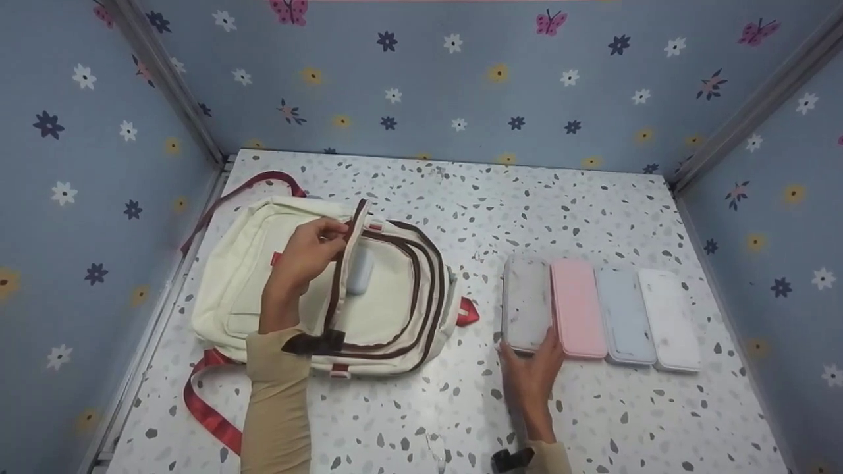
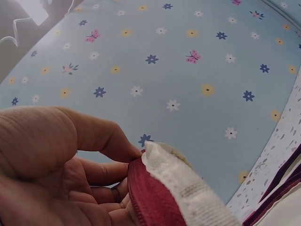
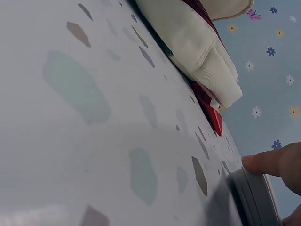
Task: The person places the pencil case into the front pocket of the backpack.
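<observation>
A cream backpack with dark red zipper trim lies flat on the speckled table, its front pocket unzipped. My left hand pinches the pocket's flap by its zipper edge between thumb and fingers and holds it raised. Inside the pocket sits a pale bluish-grey case, partly hidden by the flap. To the right, my right hand grips the near end of a grey rectangular case, thumb and fingers on its two sides. In the right wrist view, a fingertip touches that case's edge.
Beside the grey case lie a pink case, a light blue case and a white case in a row. Red straps spread from the backpack's left end. Flower-patterned panels wall the table's back and sides.
</observation>
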`<state>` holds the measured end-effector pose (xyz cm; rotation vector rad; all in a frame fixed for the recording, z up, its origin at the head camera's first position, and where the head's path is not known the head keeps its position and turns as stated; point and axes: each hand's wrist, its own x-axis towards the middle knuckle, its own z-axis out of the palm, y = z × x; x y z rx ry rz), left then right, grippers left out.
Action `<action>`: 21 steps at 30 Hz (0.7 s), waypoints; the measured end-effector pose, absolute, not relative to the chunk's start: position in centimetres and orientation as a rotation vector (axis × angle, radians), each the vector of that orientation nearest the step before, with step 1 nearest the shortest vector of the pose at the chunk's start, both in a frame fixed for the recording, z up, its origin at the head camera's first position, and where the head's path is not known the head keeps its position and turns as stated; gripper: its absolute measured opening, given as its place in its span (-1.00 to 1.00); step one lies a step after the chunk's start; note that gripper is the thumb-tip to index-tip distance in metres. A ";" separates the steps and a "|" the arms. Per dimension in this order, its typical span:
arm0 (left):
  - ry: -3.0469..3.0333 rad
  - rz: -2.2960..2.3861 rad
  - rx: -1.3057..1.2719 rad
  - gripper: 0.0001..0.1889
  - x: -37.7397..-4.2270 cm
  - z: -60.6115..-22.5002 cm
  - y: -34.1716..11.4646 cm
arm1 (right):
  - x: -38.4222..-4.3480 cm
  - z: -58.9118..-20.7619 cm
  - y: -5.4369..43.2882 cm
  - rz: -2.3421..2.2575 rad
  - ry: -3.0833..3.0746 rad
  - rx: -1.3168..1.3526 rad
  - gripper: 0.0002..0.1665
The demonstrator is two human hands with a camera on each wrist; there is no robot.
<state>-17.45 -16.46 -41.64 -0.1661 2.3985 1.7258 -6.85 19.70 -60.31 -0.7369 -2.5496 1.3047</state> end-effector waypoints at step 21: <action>2.401 1.727 -0.155 -0.69 -17.5 -41.8 -16.5 | -6.2 -59.7 20.8 1.379 -2.257 -0.508 0.11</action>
